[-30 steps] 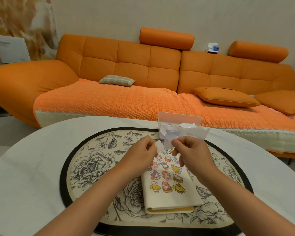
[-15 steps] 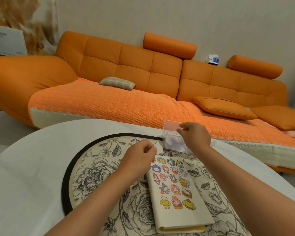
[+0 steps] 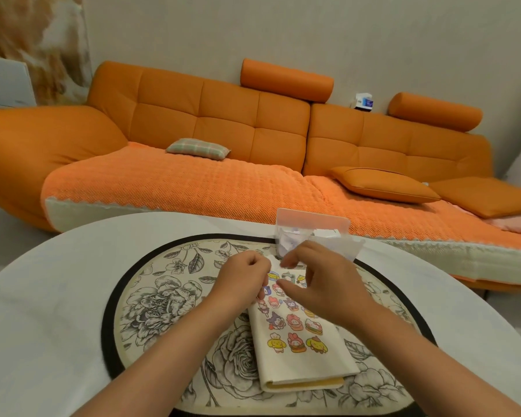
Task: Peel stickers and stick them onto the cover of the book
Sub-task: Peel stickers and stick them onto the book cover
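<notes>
On the round white table (image 3: 57,296) a floral placemat (image 3: 151,299) carries the cream book (image 3: 286,371), long axis running near to far, its far end directly under both hands and a clear scrap container (image 3: 313,219) just beyond. The left hand (image 3: 242,282) pinches a small white sticker piece (image 3: 273,261) over the cover's far-left corner, so it looks best placed to press down; the right hand (image 3: 322,284) hovers beside it, thumb and forefinger parted, apparently holding nothing.

White table (image 3: 57,296) bears floral mat (image 3: 163,299); clear box (image 3: 313,219) at mat's far edge
</notes>
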`<state>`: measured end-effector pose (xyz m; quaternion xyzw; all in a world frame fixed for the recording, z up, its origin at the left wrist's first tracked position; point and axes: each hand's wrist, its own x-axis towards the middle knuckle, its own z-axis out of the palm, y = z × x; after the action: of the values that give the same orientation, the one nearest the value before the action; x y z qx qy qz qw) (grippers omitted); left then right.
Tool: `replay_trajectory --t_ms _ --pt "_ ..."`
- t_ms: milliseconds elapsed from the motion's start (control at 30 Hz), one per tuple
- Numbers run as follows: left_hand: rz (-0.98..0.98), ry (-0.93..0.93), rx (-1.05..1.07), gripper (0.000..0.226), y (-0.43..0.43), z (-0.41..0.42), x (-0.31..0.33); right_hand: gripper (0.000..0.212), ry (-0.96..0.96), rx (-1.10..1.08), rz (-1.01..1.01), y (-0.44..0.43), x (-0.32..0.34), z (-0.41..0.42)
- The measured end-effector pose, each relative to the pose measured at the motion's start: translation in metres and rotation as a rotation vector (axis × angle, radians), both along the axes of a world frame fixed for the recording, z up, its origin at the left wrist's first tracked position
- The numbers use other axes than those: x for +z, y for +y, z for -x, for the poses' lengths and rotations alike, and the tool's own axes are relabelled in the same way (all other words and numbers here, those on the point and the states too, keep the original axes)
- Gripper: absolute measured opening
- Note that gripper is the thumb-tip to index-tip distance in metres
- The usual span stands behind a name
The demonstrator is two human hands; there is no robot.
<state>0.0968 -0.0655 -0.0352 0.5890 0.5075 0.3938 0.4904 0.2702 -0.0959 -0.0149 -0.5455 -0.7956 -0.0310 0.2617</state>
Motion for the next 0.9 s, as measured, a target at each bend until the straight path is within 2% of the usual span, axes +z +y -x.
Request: replay_trajectory --t_ms 100,233,367,467,567,633,700,767,900 --pt "0.04 0.005 -0.023 0.02 -0.007 -0.007 0.0 0.02 -0.108 0.0 -0.136 -0.005 -0.01 -0.006" --pt "0.09 -0.002 -0.048 0.018 -0.012 -0.015 0.002 0.009 -0.167 0.044 -0.303 -0.001 -0.017 -0.011" --pt "0.257 -0.153 -0.046 0.018 -0.014 -0.021 0.005 0.005 -0.116 0.053 -0.373 0.0 -0.02 -0.017" --pt "0.404 -0.333 -0.112 0.031 -0.018 -0.024 0.008 0.005 0.164 -0.048 -0.216 -0.004 -0.018 -0.016" --pt "0.433 -0.445 -0.109 0.055 -0.02 -0.026 0.01 0.005 0.61 -0.146 0.081 -0.007 -0.008 -0.013" --pt "0.349 -0.369 -0.036 0.052 -0.018 -0.026 0.01 0.012 0.947 -0.188 0.32 -0.009 -0.001 -0.015" --pt "0.241 -0.235 0.001 0.036 -0.018 -0.028 0.01 0.02 1.172 -0.212 0.526 -0.01 0.003 -0.02" --pt "0.156 -0.155 -0.025 0.023 -0.02 -0.03 0.009 0.019 1.264 -0.215 0.659 -0.01 0.004 -0.025" --pt "0.059 -0.096 -0.058 0.016 -0.029 -0.037 0.009 0.014 1.351 -0.184 0.818 -0.013 0.003 -0.03"
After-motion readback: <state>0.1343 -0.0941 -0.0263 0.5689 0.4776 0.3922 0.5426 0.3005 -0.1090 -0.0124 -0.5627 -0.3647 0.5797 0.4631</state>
